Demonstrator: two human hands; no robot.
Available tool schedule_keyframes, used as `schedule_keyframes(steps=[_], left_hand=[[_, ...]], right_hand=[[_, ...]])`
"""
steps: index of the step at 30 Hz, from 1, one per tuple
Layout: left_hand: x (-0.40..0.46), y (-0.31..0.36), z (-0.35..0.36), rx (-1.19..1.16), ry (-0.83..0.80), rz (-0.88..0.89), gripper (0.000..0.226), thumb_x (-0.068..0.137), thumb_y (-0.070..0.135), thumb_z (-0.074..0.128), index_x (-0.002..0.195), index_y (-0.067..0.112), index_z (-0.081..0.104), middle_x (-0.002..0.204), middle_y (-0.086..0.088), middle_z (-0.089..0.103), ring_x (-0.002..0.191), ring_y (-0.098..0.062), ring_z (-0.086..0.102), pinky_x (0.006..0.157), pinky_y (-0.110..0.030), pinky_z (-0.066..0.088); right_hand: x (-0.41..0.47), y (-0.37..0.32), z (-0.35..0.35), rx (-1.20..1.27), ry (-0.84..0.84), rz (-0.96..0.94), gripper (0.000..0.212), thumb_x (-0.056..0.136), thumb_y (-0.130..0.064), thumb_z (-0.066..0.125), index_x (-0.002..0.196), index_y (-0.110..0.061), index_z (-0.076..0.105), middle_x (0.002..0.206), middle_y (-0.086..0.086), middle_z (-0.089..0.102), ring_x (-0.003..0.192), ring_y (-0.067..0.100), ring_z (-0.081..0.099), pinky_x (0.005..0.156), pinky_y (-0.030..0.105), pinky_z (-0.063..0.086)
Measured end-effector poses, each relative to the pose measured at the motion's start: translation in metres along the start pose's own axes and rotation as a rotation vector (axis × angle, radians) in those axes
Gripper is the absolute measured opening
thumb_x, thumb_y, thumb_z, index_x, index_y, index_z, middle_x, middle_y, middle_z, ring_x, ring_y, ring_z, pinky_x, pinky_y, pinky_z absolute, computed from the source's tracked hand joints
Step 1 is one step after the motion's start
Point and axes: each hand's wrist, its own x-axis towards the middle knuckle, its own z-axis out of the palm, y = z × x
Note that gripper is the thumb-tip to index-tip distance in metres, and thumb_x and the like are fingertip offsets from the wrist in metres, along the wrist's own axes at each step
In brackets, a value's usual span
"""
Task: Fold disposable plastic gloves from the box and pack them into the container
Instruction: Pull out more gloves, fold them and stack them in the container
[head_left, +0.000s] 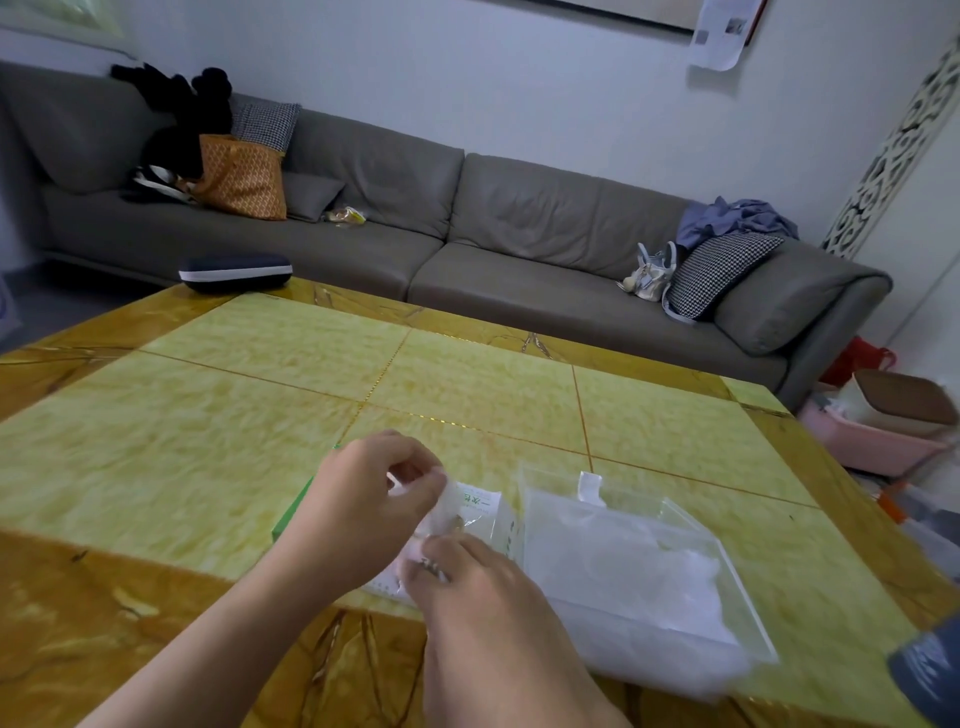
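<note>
Head view showed both hands, left grip (363, 499) and right grip (467, 577), pinching one glove (447, 512) above the box (488, 506). Near the counter (208, 415) front edge, flatter creases would probably fit the container (675, 587) better.

My left hand (371, 499) and right hand (467, 582) are bare, both forearms unsleeved; a ring (432, 569) sits on a right finger.

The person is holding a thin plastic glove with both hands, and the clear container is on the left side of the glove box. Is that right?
Not quite. In the head view both hands, left hand and right hand, do hold the plastic glove, but the clear container sits to the right of the glove box, not the left.
</note>
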Motion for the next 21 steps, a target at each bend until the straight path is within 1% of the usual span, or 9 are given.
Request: schedule_keyframes(steps=[2,4,6,7,9,14,16,19,21], left_hand=[[0.0,0.005,-0.003,-0.087,0.021,-0.031,0.014,0.092,0.022,0.074,0.08,0.029,0.075,0.079,0.015,0.071,0.076,-0.001,0.065,0.07,-0.019,0.051],[0.0,0.012,-0.007,-0.227,0.057,-0.078,0.013,0.093,0.026,0.074,0.08,0.025,0.077,0.073,0.009,0.071,0.063,-0.002,0.06,0.062,-0.017,0.048],[0.0,0.016,-0.012,-0.374,0.112,-0.126,0.014,0.092,0.03,0.075,0.081,0.022,0.078,0.069,0.004,0.069,0.059,-0.004,0.055,0.056,-0.017,0.045],[0.0,0.018,-0.015,-0.43,0.135,-0.144,0.013,0.091,0.032,0.075,0.083,0.023,0.078,0.071,0.0,0.07,0.062,-0.007,0.056,0.058,-0.021,0.048],[0.001,0.02,-0.02,-0.531,0.17,-0.185,0.011,0.09,0.034,0.074,0.086,0.025,0.079,0.079,-0.009,0.071,0.069,-0.014,0.059,0.068,-0.03,0.051],[0.007,0.019,-0.034,-0.762,0.303,-0.223,0.019,0.095,0.03,0.07,0.089,0.013,0.077,0.08,-0.007,0.069,0.075,-0.019,0.06,0.08,-0.036,0.05],[0.008,0.021,-0.041,-0.834,0.354,-0.226,0.023,0.097,0.03,0.067,0.088,0.01,0.075,0.079,-0.007,0.067,0.073,-0.021,0.058,0.08,-0.038,0.05],[0.009,0.023,-0.05,-0.933,0.409,-0.252,0.025,0.098,0.032,0.065,0.083,0.014,0.073,0.075,-0.002,0.065,0.067,-0.016,0.059,0.074,-0.034,0.051],[0.01,0.022,-0.056,-0.99,0.437,-0.259,0.023,0.098,0.032,0.066,0.083,0.016,0.073,0.078,-0.002,0.066,0.071,-0.015,0.061,0.078,-0.035,0.053]], right_hand=[[0.0,0.0,0.0,0.006,-0.008,-0.005,0.067,0.091,-0.011,0.058,0.155,-0.013,0.038,0.164,-0.002,0.027,0.148,0.024,0.028,0.112,0.038,0.034],[0.0,0.001,0.0,0.019,-0.009,-0.007,0.068,0.093,-0.009,0.058,0.157,-0.014,0.036,0.167,-0.002,0.023,0.152,0.023,0.022,0.117,0.037,0.029],[0.0,0.002,0.002,0.034,-0.012,-0.014,0.069,0.094,-0.009,0.058,0.158,-0.014,0.034,0.168,-0.002,0.022,0.155,0.021,0.015,0.122,0.037,0.022],[0.0,0.002,0.003,0.039,-0.007,-0.019,0.069,0.094,-0.009,0.059,0.158,-0.014,0.034,0.168,-0.001,0.023,0.156,0.02,0.013,0.123,0.036,0.02],[0.001,0.003,0.005,0.045,-0.001,-0.025,0.069,0.093,-0.01,0.059,0.158,-0.014,0.035,0.167,-0.002,0.024,0.157,0.018,0.012,0.124,0.035,0.019],[0.002,0.004,0.007,0.059,0.006,-0.034,0.068,0.093,-0.011,0.059,0.157,-0.015,0.037,0.164,-0.003,0.028,0.156,0.017,0.012,0.124,0.033,0.019],[0.003,0.003,0.007,0.065,-0.007,-0.032,0.067,0.093,-0.011,0.058,0.156,-0.015,0.038,0.163,-0.002,0.029,0.155,0.017,0.013,0.124,0.033,0.019],[0.003,0.003,0.007,0.059,-0.027,-0.007,0.068,0.092,-0.01,0.057,0.157,-0.017,0.036,0.162,0.0,0.03,0.154,0.018,0.014,0.122,0.033,0.02],[0.002,0.001,0.006,0.05,-0.043,0.006,0.069,0.093,-0.01,0.056,0.158,-0.017,0.034,0.162,0.001,0.029,0.154,0.018,0.013,0.122,0.033,0.02]])
